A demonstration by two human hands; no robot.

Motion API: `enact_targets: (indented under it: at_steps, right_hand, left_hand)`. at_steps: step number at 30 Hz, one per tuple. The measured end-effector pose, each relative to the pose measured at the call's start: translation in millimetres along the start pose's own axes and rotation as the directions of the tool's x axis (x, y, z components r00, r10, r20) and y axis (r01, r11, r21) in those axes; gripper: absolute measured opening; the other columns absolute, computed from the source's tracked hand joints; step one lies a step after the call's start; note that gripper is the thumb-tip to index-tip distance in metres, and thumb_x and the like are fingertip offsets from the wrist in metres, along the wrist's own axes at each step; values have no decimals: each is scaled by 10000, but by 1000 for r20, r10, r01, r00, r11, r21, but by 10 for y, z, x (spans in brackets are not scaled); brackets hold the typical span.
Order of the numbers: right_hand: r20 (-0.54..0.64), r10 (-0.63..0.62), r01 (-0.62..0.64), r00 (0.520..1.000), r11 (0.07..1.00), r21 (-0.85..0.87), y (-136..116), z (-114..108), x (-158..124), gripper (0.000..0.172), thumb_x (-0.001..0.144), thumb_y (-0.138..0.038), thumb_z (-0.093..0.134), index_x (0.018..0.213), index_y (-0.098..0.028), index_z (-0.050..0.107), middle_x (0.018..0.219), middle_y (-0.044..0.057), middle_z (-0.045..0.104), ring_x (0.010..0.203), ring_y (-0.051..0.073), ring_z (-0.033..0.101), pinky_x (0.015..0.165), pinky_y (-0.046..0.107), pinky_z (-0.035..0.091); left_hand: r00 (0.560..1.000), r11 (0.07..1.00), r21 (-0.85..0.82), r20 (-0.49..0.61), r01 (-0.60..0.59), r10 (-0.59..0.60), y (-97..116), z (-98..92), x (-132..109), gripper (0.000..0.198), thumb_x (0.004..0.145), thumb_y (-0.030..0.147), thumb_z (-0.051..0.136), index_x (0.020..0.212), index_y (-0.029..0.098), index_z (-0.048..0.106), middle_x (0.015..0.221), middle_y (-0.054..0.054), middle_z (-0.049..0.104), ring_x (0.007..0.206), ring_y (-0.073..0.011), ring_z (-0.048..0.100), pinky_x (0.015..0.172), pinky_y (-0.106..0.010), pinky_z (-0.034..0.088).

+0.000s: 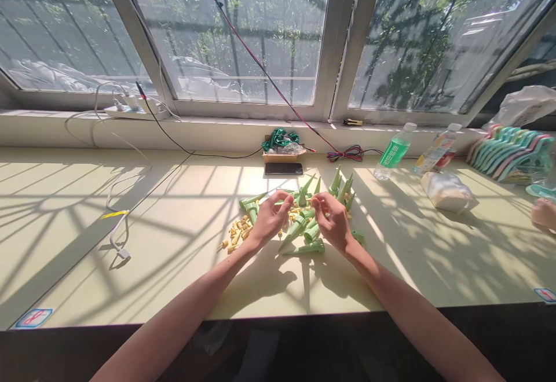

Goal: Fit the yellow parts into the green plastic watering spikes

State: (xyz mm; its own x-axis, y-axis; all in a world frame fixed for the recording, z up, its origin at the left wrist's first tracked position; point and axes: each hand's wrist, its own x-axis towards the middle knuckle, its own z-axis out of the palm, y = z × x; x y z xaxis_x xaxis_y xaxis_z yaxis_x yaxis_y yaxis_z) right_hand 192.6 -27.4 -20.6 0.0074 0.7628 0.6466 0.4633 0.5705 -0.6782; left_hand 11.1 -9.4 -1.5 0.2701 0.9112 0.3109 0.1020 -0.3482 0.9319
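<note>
A pile of green plastic cones [304, 232] lies on the pale table [174, 254] in front of me, with several small yellow pieces [240, 234] scattered to its left. My left hand [270, 218] hovers over the pile with fingers pinched on a green cone [301, 198] that stands point up between the hands. My right hand [332, 219] is curled just to the right of that cone, its fingertips pinched together close to it; what they hold is too small to make out.
A black phone [284, 168] and a small cardboard box [282, 151] sit behind the pile. Two plastic bottles [394, 151] lie at the right with a white bag [446, 191] and stacked coloured hangers [508, 151]. White cables [117, 220] and a power strip [130, 110] are at left.
</note>
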Motion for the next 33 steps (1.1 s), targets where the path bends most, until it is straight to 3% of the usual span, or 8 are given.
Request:
enact_targets:
  at_steps: [3, 6, 13, 17, 20, 25, 29, 33]
  right_hand:
    - [11, -37, 37, 999, 999, 12, -12, -10, 8, 150, 978, -290, 478, 953, -193, 590, 823, 38, 603, 649, 143, 553, 646, 297, 486]
    - [53, -93, 91, 994, 995, 39, -22, -16, 19, 140, 978, -273, 479, 977, -195, 594, 876, 52, 608, 662, 142, 560, 626, 292, 492]
    - [72, -66, 61, 995, 996, 62, -8, -8, 26, 148, 978, -295, 477, 963, -200, 589, 842, 44, 599, 641, 142, 559, 595, 287, 489]
    - [83, -1, -2, 997, 999, 47, -13, -13, 21, 205, 982, -336, 465, 870, -196, 566, 716, 11, 571, 604, 139, 544, 586, 275, 460]
    - [100, 31, -35, 995, 999, 30, -29, -18, 13, 274, 988, -360, 444, 789, -196, 538, 637, -7, 537, 567, 134, 517, 569, 267, 425]
    - [100, 55, -55, 994, 998, -8, -42, -16, 5, 334, 991, -382, 424, 713, -204, 478, 581, -21, 502, 516, 122, 459, 533, 260, 372]
    - [84, 27, -26, 996, 1000, -7, -28, -1, 9, 317, 990, -369, 430, 729, -201, 495, 600, -20, 508, 528, 122, 468, 542, 260, 381]
    - [32, 3, -3, 999, 1000, 9, -6, 17, 4, 257, 984, -356, 452, 814, -192, 555, 638, -12, 529, 556, 129, 494, 581, 272, 427]
  left_hand:
    - [993, 997, -11, 99, 71, -70, 31, -13, 3, 541, 918, 591, 488, 714, 113, 638, 506, 3, 547, 360, -58, 436, 377, -176, 331]
    - [972, 988, -20, 185, 152, -146, 17, -10, -1, 571, 897, 626, 497, 697, 115, 651, 443, 12, 518, 334, -65, 420, 361, -178, 307]
    - [974, 988, 3, 170, 154, -153, -6, -7, -6, 484, 856, 599, 583, 723, 135, 618, 445, 40, 480, 361, -74, 438, 360, -177, 341]
    - [989, 996, 58, 123, 70, -76, 3, 10, -3, 378, 815, 505, 679, 751, 142, 594, 540, 39, 498, 429, -77, 483, 358, -163, 347]
    - [998, 990, 134, 59, -45, 37, -50, 25, 3, 337, 793, 447, 717, 897, 142, 618, 669, 17, 567, 476, -74, 508, 399, -171, 419]
    - [976, 958, 194, -14, -210, 216, -160, 36, 1, 351, 798, 414, 717, 1024, 153, 656, 971, -55, 626, 563, -62, 543, 512, -202, 530]
    - [975, 959, 181, 3, -220, 223, -170, 36, -8, 333, 823, 398, 699, 1054, 163, 658, 990, -60, 630, 568, -59, 539, 507, -192, 525]
    - [991, 986, 109, 0, -130, 131, -120, 38, -3, 367, 851, 414, 666, 1121, 171, 611, 977, -60, 648, 568, -77, 572, 459, -182, 487]
